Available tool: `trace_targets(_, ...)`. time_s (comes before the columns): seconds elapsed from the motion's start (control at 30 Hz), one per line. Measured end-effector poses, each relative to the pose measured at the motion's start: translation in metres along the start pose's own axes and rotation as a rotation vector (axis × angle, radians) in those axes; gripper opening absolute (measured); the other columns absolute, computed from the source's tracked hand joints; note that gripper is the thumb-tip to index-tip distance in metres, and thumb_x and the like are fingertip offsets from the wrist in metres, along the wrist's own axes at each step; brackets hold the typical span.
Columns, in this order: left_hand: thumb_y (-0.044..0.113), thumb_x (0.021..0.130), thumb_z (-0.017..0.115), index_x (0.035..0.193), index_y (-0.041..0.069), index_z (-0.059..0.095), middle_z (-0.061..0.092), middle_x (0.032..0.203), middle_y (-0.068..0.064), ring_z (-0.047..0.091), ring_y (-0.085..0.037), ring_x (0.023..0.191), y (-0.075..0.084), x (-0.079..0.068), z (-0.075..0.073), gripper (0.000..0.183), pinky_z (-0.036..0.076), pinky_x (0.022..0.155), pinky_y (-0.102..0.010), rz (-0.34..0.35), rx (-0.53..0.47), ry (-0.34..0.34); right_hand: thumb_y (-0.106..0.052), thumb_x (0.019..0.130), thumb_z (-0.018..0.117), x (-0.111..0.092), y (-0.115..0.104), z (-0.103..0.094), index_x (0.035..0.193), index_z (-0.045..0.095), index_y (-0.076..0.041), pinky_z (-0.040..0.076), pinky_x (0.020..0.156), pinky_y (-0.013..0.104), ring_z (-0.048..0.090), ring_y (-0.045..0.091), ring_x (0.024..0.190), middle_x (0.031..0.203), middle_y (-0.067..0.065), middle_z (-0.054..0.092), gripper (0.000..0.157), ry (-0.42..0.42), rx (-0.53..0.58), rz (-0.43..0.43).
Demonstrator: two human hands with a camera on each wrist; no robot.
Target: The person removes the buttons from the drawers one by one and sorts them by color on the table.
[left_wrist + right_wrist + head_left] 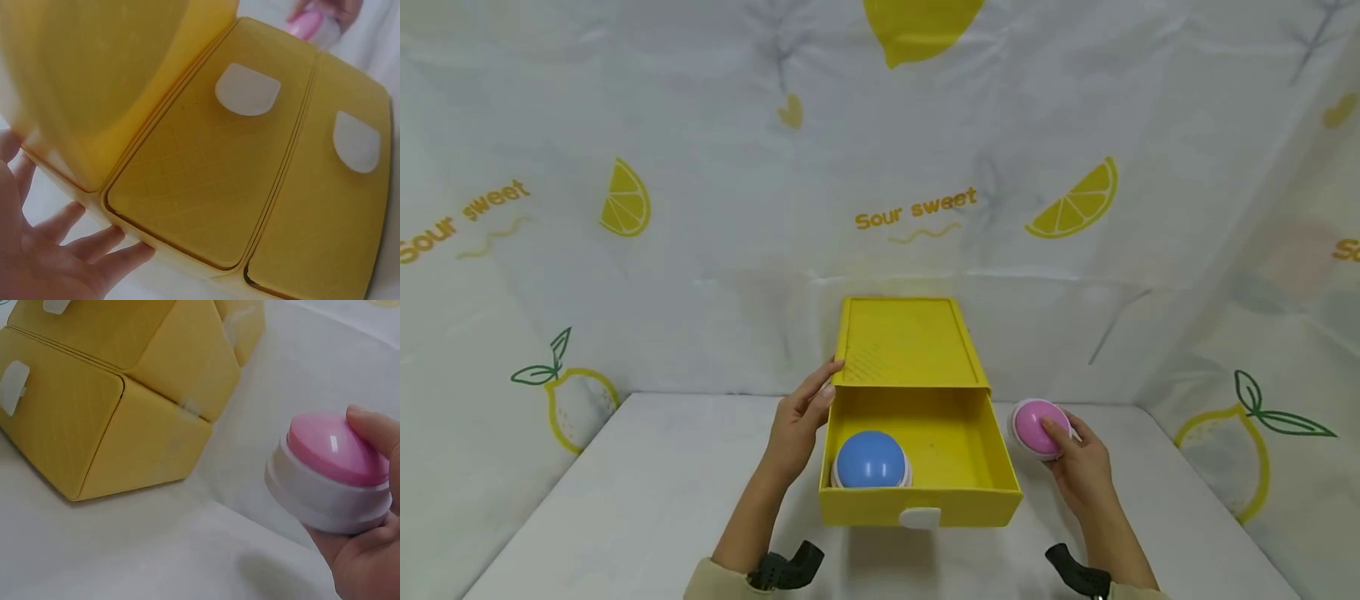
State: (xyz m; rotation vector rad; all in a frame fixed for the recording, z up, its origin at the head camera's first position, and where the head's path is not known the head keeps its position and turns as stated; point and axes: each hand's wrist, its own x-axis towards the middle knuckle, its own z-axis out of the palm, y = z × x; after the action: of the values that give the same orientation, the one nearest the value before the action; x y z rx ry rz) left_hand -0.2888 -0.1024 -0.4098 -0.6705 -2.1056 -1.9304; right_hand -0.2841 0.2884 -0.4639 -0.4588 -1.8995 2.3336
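Observation:
My left hand (795,429) rests against the left side of a yellow drawer cabinet (904,342), its fingers stretched along the edge in the left wrist view. The cabinet's top drawer (962,507) is pulled out toward me. Inside it, at the front left, sits a blue-domed push button (871,460) with a white base. To the right of the drawer, my right hand (1084,467) grips a pink-domed push button (337,447) by its white base, thumb on the dome. The right wrist view has this button held above the white table, apart from the cabinet.
Two closed lower drawers with white tabs (249,89) show below the pulled-out one in the left wrist view. A white tabletop (647,500) lies under everything. Behind stands a white curtain (722,208) printed with lemons. Dark straps (784,571) circle both wrists.

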Motion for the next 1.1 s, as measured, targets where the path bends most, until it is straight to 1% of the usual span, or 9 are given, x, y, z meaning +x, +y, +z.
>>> trace_targets(0.07,0.025,0.109,0.045,0.149,0.017,0.051,0.038,0.163,-0.005,0.04,-0.032,0.149,0.0,0.0,0.001,0.042,0.047,0.108,-0.059,0.002,-0.002,0.005,-0.039,0.098,0.066,0.004,0.004,0.001,0.163,0.019,-0.016,0.054,0.083,0.007,0.058,-0.01,0.096,0.144,-0.001,0.048,0.083,0.024,-0.064,0.008)
trace_targets(0.17,0.026,0.109,0.044,0.149,0.017,0.052,0.038,0.164,-0.004,0.038,-0.032,0.15,-0.002,0.0,0.002,0.042,0.047,0.108,-0.059,-0.007,0.0,0.012,-0.043,0.097,0.066,0.008,0.014,0.001,0.164,0.015,-0.017,0.052,0.088,0.006,0.055,-0.011,0.097,0.165,0.013,0.028,0.088,0.033,-0.117,0.036)
trace_targets(0.3,0.027,0.109,0.044,0.149,0.018,0.052,0.037,0.164,-0.004,0.036,-0.031,0.151,-0.003,0.0,0.003,0.042,0.047,0.108,-0.059,-0.016,0.009,0.012,-0.049,0.094,0.067,0.011,0.031,0.001,0.164,0.012,-0.018,0.046,0.102,0.018,0.054,0.005,0.122,0.17,0.015,0.018,0.095,0.046,-0.156,0.077)
trace_targets(0.43,0.027,0.109,0.044,0.149,0.018,0.052,0.038,0.163,-0.004,0.038,-0.031,0.15,-0.001,-0.001,0.003,0.041,0.047,0.108,-0.059,-0.014,0.011,0.018,-0.06,0.09,0.067,0.013,0.043,0.002,0.163,0.019,-0.011,0.039,0.114,0.04,0.041,0.034,0.144,0.166,0.024,0.025,0.1,0.094,-0.354,0.012)
trace_targets(0.53,0.028,0.109,0.045,0.149,0.02,0.052,0.038,0.164,-0.002,0.039,-0.03,0.15,-0.001,-0.001,0.003,0.042,0.046,0.109,-0.059,-0.03,0.003,0.022,-0.065,0.089,0.065,0.014,0.047,0.003,0.16,0.027,-0.008,0.036,0.119,0.053,0.038,0.042,0.145,0.161,0.027,0.033,0.099,0.137,-0.512,-0.052)
trace_targets(0.6,0.03,0.109,0.045,0.149,0.021,0.051,0.037,0.164,-0.001,0.038,-0.03,0.151,0.0,-0.002,0.004,0.042,0.044,0.111,-0.06,-0.052,-0.01,0.023,-0.065,0.09,0.064,0.014,0.049,0.004,0.159,0.031,-0.008,0.033,0.12,0.058,0.034,0.044,0.148,0.16,0.027,0.034,0.096,0.161,-0.566,-0.09)
trace_targets(0.77,0.033,0.108,0.045,0.151,0.023,0.05,0.037,0.164,0.0,0.036,-0.028,0.152,0.0,-0.003,0.006,0.044,0.039,0.114,-0.061,-0.095,-0.04,0.038,-0.059,0.093,0.064,0.01,0.051,0.006,0.156,0.037,-0.006,0.027,0.121,0.064,0.028,0.046,0.151,0.161,0.026,0.034,0.087,0.219,-0.613,-0.166)
trace_targets(0.97,0.036,0.108,0.044,0.151,0.025,0.049,0.039,0.163,0.0,0.037,-0.027,0.151,0.002,-0.004,0.008,0.044,0.039,0.114,-0.059,-0.098,-0.037,0.05,-0.05,0.095,0.066,0.003,0.05,0.005,0.142,0.055,-0.001,0.038,0.116,0.062,0.047,0.045,0.138,0.145,0.028,0.054,0.068,0.312,-0.667,-0.292)
trace_targets(1.1,0.035,0.109,0.044,0.151,0.025,0.049,0.04,0.162,0.0,0.038,-0.027,0.151,0.003,-0.004,0.008,0.044,0.04,0.114,-0.058,-0.084,-0.034,0.046,-0.048,0.096,0.066,0.0,0.05,0.005,0.141,0.056,-0.003,0.043,0.114,0.057,0.051,0.042,0.133,0.144,0.027,0.055,0.065,0.318,-0.696,-0.31)
